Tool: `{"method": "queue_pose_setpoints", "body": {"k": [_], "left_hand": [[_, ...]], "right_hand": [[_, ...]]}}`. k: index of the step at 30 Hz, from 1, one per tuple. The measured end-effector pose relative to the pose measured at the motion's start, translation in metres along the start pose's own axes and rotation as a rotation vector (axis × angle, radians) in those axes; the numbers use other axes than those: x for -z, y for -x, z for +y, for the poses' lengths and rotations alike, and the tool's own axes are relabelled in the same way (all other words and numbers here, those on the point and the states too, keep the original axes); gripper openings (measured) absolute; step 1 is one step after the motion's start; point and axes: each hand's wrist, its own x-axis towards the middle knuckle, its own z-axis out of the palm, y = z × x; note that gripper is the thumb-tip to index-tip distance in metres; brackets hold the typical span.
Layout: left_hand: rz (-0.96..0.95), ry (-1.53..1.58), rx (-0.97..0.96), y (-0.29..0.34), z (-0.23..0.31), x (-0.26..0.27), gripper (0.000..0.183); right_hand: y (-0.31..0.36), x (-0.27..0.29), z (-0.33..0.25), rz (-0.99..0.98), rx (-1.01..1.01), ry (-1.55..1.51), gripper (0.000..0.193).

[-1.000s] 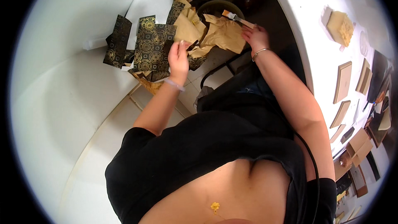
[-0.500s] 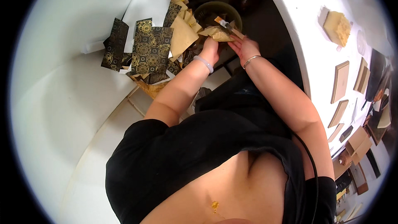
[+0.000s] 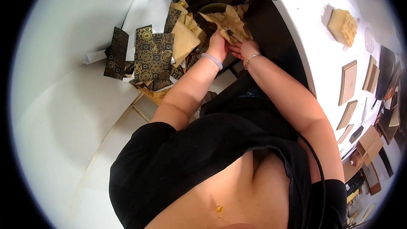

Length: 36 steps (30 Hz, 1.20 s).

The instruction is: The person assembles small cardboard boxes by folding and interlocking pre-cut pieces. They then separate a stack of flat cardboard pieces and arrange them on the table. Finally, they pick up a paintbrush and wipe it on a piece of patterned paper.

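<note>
A crumpled sheet of brown paper (image 3: 231, 19) spreads over the bin's opening, and my left hand (image 3: 218, 46) is closed on its near edge. My right hand (image 3: 246, 51) is beside it, fingers closed around the handle of a flat paintbrush (image 3: 230, 33). Only a small dark part of the brush shows; its bristles are hidden in the folds of the paper. Both hands are close together, low over the near side of the round bin (image 3: 210, 6), whose rim shows behind the paper.
Left of my hands lies a heap of black-and-gold patterned paper (image 3: 154, 55), brown sheets (image 3: 185, 40) and a white sheet (image 3: 144, 12). To the right, the white tabletop (image 3: 313, 38) holds a yellow sponge (image 3: 342, 26) and several flat tan pieces (image 3: 348, 82).
The brown paper has been opened out and raised, and now covers the brush's bristles, which showed above the bin before. Both hands have drawn closer together.
</note>
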Motion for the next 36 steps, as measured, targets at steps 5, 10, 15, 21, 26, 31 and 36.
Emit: {"method": "queue_pose_setpoints", "body": {"k": [5,10,15,21,26,31,36], "left_hand": [[0.027,-0.124,-0.034,-0.008,-0.001,0.013,0.032],[0.215,-0.210,0.064,-0.018,0.004,0.017,0.030],[0.325,-0.261,0.014,-0.031,0.000,0.025,0.031],[0.371,-0.541,-0.134,-0.034,-0.003,0.036,0.030],[0.293,-0.611,-0.184,-0.050,-0.010,0.073,0.029],[0.399,-0.915,-0.282,-0.070,-0.027,0.072,0.024],[0.602,-1.014,-0.279,-0.119,-0.005,0.137,0.028]], "right_hand": [[-0.013,0.005,0.000,-0.046,-0.065,0.167,0.040],[-0.018,0.003,0.002,-0.098,-0.092,0.286,0.039],[-0.041,0.010,0.010,-0.194,-0.107,0.349,0.047],[-0.042,0.013,0.014,-0.163,-0.042,0.405,0.043],[-0.053,0.008,0.017,-0.135,-0.055,0.311,0.038],[-0.040,0.006,0.009,-0.114,-0.011,0.304,0.035],[-0.005,0.009,-0.010,-0.063,0.084,0.446,0.034]]}}
